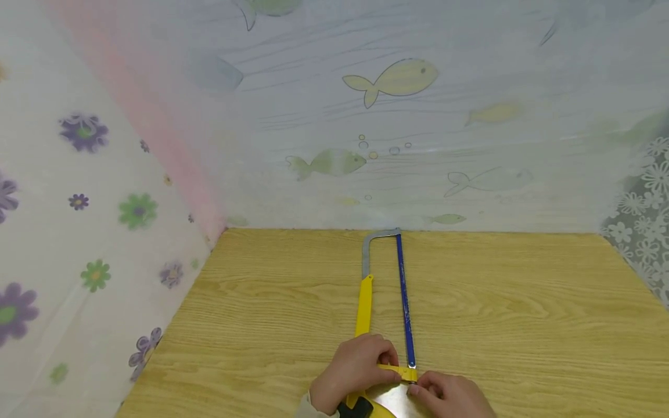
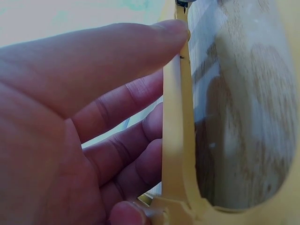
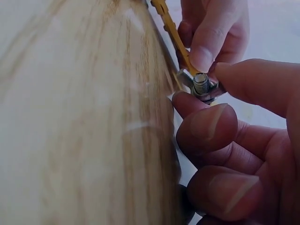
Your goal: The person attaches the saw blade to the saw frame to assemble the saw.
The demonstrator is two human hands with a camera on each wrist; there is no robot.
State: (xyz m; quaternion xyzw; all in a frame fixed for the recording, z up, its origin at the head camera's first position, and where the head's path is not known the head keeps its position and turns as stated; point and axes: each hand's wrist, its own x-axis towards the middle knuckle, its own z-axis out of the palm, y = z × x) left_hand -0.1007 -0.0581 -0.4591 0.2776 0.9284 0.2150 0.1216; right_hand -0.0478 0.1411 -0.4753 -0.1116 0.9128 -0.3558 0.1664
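Note:
A hacksaw lies on the table with its yellow and grey frame [image 1: 364,305] on the left and its blue blade [image 1: 405,296] on the right. My left hand [image 1: 358,367] holds the yellow front bar of its handle [image 2: 172,136] between thumb and fingers, close to the blade's near end. At that same end, my right hand [image 1: 453,396] pinches a metal wing nut [image 3: 213,91] on a threaded bolt [image 3: 201,83], seen in the right wrist view. Part of the handle is hidden under the left hand and cut off by the head view's lower edge.
The wood-grain tabletop [image 1: 496,302] reaches back to a curtain with fish prints [image 1: 334,161]. A flowered sheet [image 1: 94,276] hangs along the left side, and white flower lace [image 1: 648,226] hangs at the right.

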